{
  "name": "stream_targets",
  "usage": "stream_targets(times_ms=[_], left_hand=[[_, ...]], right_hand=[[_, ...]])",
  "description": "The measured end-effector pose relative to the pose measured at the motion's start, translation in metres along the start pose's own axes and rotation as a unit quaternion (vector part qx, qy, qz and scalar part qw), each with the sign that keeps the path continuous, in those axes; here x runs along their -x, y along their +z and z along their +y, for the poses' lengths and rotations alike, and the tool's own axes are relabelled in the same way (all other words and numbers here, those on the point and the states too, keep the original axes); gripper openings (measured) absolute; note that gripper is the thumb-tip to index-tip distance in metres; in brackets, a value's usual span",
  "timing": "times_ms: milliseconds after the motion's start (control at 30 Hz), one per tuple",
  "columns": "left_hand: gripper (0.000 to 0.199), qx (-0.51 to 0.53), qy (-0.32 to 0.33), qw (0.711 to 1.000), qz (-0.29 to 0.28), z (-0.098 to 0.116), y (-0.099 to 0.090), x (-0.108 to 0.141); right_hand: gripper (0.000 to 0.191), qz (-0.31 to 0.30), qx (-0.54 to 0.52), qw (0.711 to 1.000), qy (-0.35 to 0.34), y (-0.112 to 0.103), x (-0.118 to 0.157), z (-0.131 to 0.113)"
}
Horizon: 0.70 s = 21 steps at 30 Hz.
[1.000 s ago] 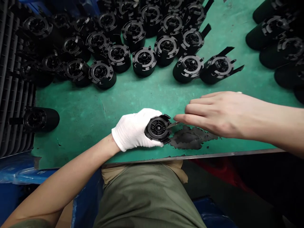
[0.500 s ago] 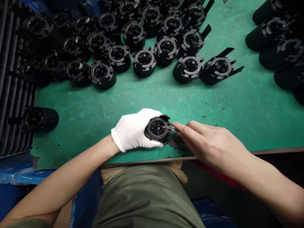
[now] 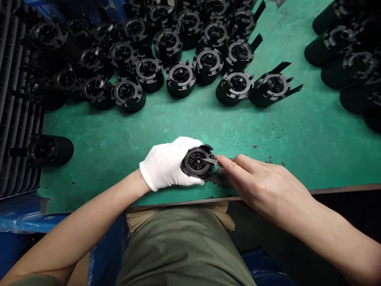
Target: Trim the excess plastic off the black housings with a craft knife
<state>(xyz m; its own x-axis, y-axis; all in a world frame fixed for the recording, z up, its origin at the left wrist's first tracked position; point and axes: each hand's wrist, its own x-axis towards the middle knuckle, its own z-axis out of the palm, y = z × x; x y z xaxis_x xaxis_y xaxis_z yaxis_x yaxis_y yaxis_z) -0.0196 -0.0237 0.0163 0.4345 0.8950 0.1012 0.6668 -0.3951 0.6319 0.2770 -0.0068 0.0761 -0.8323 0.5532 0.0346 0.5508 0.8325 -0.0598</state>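
My left hand (image 3: pixel 169 164), in a white glove, is wrapped round a black plastic housing (image 3: pixel 195 169) near the front edge of the table. The housing's round, ribbed end faces up at me, with short tabs along its right side. My bare right hand (image 3: pixel 253 174) is closed on a small knife (image 3: pixel 212 161) with a pointed metal blade; the fingers hide its handle. The blade's tip reaches over the ribbed face, close to its centre. Whether it touches the plastic I cannot tell.
Many similar black housings (image 3: pixel 180 79) stand in rows at the back of the green table (image 3: pixel 166 119). More housings (image 3: pixel 336 45) lie at the far right. One housing (image 3: pixel 52 150) lies alone at the left, beside a grey slatted rack (image 3: pixel 12 107). Blue plastic (image 3: pixel 38 222) hangs below left.
My right hand and the knife have shifted very slightly left and down. The gloved left hand keeps the housing in the same spot.
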Motion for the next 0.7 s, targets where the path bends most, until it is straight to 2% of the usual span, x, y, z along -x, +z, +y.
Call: stream_targets(times_ms=[200,467,600,700], left_hand=[[0.094,-0.005,-0.005,1.000,0.000,0.000,-0.001,0.000],[0.092,-0.006,-0.021,1.000,-0.010,0.002,-0.001,0.000],[0.091,-0.008,-0.027,0.999,-0.025,0.003,-0.003,-0.002],[0.091,0.000,-0.029,0.999,-0.036,0.003,-0.005,-0.002]], right_hand=[[0.047,-0.002,0.005,1.000,-0.010,-0.002,-0.002,0.000],[0.063,0.007,0.006,0.999,-0.031,0.001,-0.001,-0.001],[0.054,0.012,-0.024,0.999,-0.044,0.002,0.001,0.005],[0.034,0.027,-0.056,0.997,-0.043,0.004,0.004,0.014]])
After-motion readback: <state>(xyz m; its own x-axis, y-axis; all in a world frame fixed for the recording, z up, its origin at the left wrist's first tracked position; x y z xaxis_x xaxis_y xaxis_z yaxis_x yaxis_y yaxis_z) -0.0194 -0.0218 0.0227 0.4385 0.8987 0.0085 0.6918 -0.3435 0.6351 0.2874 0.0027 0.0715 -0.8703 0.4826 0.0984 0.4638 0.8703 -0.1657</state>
